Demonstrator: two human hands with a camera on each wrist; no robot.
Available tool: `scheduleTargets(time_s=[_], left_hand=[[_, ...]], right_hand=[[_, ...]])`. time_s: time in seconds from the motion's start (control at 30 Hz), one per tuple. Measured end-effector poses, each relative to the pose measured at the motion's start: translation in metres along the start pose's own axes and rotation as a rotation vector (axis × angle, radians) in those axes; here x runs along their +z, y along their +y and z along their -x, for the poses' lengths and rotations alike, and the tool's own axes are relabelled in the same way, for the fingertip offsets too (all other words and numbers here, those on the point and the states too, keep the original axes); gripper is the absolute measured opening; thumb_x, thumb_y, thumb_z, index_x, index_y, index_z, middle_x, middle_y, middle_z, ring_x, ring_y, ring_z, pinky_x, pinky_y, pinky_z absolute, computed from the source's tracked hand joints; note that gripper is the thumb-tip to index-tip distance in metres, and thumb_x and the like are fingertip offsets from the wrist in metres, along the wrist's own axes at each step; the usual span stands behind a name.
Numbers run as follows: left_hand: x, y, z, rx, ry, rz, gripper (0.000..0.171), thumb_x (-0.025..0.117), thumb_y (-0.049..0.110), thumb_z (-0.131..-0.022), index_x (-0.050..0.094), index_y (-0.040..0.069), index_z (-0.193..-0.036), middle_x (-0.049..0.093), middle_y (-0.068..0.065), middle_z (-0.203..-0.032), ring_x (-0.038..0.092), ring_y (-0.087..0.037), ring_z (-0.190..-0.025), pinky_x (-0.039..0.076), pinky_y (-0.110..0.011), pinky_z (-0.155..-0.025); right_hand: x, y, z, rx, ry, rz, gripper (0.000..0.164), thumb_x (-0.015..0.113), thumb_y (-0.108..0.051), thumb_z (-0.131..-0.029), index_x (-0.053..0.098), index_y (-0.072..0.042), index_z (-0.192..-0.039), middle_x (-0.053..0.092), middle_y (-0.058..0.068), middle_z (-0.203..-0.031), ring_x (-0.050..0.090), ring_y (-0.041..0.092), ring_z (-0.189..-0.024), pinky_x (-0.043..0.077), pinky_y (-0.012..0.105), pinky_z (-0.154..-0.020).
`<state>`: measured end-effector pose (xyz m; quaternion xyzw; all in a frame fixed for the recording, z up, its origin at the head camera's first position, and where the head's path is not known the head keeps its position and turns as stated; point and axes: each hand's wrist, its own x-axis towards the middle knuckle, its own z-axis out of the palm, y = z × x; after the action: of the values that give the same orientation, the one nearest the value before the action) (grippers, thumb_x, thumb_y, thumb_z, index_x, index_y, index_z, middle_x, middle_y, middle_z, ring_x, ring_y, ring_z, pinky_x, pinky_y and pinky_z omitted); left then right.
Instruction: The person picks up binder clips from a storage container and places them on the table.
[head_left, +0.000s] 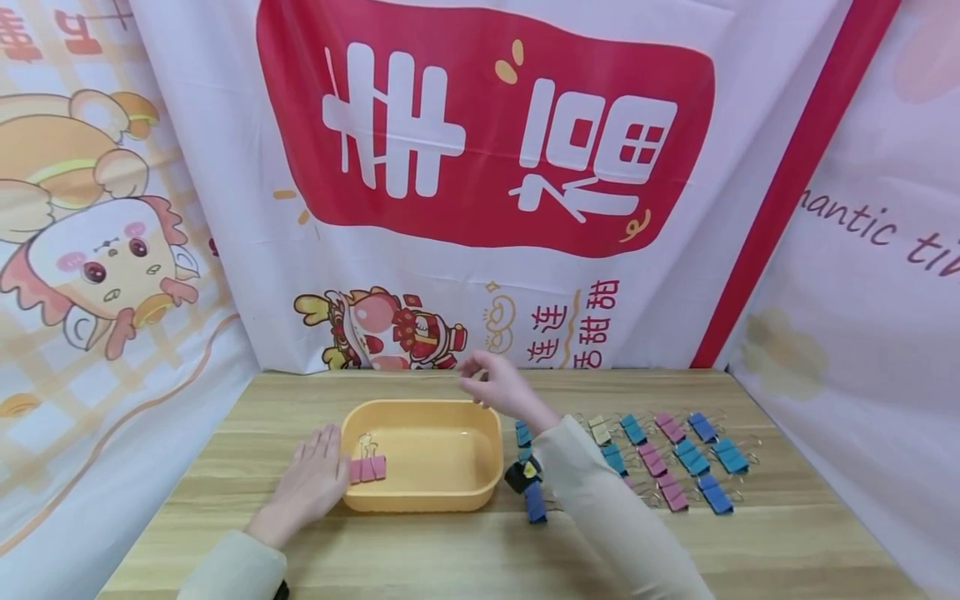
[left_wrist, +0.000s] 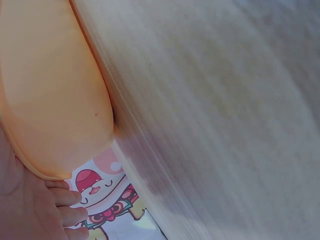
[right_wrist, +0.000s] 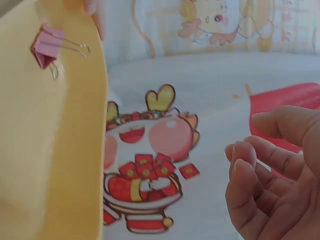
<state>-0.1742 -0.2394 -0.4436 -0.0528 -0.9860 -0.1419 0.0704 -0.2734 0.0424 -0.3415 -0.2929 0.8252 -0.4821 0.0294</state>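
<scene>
A yellow plastic tub (head_left: 423, 502) stands on the wooden table, with a pink binder clip (head_left: 368, 469) lying at the left inside it. In the right wrist view, the same pink clip (right_wrist: 47, 45) shows its wire handles. My left hand (head_left: 311, 471) rests against the tub's left side, fingers straight. The left wrist view shows its fingers (left_wrist: 70, 215) by the tub's rim. Over the tub's far right corner, my right hand (head_left: 498, 387) is raised with loosely bent fingers. Nothing sits between that thumb and those fingers (right_wrist: 245, 175).
Right of the tub lie rows of binder clips: blue (head_left: 716, 494), teal (head_left: 731, 456), pink (head_left: 672, 492) and cream (head_left: 600, 430). My right forearm (head_left: 615, 508) crosses above and hides some. A printed cloth (head_left: 487, 267) hangs behind the table.
</scene>
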Motion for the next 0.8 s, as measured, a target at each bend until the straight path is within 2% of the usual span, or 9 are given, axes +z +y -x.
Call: scheduleTargets(time_s=[0.27, 0.57, 0.8], left_hand=[[0.0, 0.001, 0.0, 0.006, 0.005, -0.015, 0.056, 0.032, 0.021, -0.098, 0.02, -0.018, -0.136, 0.018, -0.034, -0.142, 0.016, -0.05, -0.129, 0.011, -0.058, -0.105], [0.002, -0.001, 0.0, 0.019, 0.017, -0.011, 0.056, 0.032, 0.021, -0.098, 0.021, -0.019, -0.135, 0.019, -0.035, -0.141, 0.016, -0.051, -0.129, 0.011, -0.059, -0.104], [0.001, -0.001, 0.0, 0.023, 0.019, -0.008, 0.055, 0.032, 0.021, -0.098, 0.021, -0.02, -0.135, 0.019, -0.036, -0.141, 0.017, -0.051, -0.128, 0.01, -0.06, -0.104]], right_hand=[[0.038, -0.003, -0.019, -0.002, -0.098, -0.049, 0.014, 0.061, -0.005, -0.086, 0.06, -0.002, -0.1, 0.057, 0.004, -0.084, 0.054, 0.015, -0.054, 0.049, 0.026, -0.047], [0.079, 0.001, -0.029, 0.101, -0.192, -0.083, 0.022, 0.066, -0.016, -0.085, 0.06, -0.006, -0.105, 0.058, 0.001, -0.084, 0.057, 0.017, -0.057, 0.05, 0.026, -0.048], [0.107, 0.005, -0.029, 0.183, -0.247, -0.193, 0.038, 0.068, -0.02, -0.085, 0.055, 0.0, -0.115, 0.058, 0.004, -0.088, 0.059, 0.02, -0.062, 0.053, 0.03, -0.053]])
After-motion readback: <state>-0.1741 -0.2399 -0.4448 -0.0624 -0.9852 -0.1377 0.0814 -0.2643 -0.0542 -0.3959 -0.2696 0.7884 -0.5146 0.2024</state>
